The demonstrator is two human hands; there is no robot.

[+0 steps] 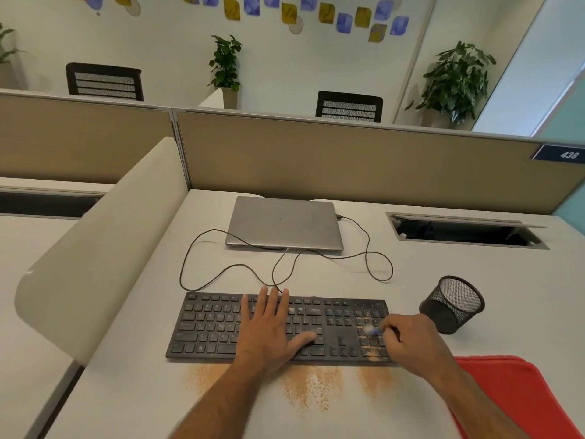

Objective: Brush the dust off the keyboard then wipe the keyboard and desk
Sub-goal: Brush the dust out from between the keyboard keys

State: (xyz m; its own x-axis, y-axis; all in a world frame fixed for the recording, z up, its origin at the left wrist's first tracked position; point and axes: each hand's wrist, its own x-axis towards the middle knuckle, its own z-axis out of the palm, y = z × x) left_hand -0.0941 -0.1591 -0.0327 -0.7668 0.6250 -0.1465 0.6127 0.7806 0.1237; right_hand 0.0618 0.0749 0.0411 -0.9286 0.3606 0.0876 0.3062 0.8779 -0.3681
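A black keyboard (278,326) is seen lying flat on the pale desk (411,280), directly under both hands. The left hand (272,324) is laid palm-down across the middle keys, fingers straight and spread, thumb reaching toward the right hand. The right hand (408,337) is curled over the number-pad end and a small brush (372,330) is pinched in its fingers; the brush is blurred, with a blue and whitish tip over the keys. Orange-brown dust (310,388) is scattered on the desk just nearer the person than the keyboard, between the two forearms, and some is lodged on the keys beneath the right hand. A black mesh cup (452,304) is tipped on its side just beyond the right hand, its mouth turned up and away; nothing can be made out inside it. A red cloth (519,397) is spread beside the right forearm. Beyond the left hand's fingertips a closed grey laptop (283,223) rests, with a black cable (367,248) looping between it and the keyboard. Farther out past the right hand, an open cable slot (468,231) is cut into the desk; its contents are too dark to tell.
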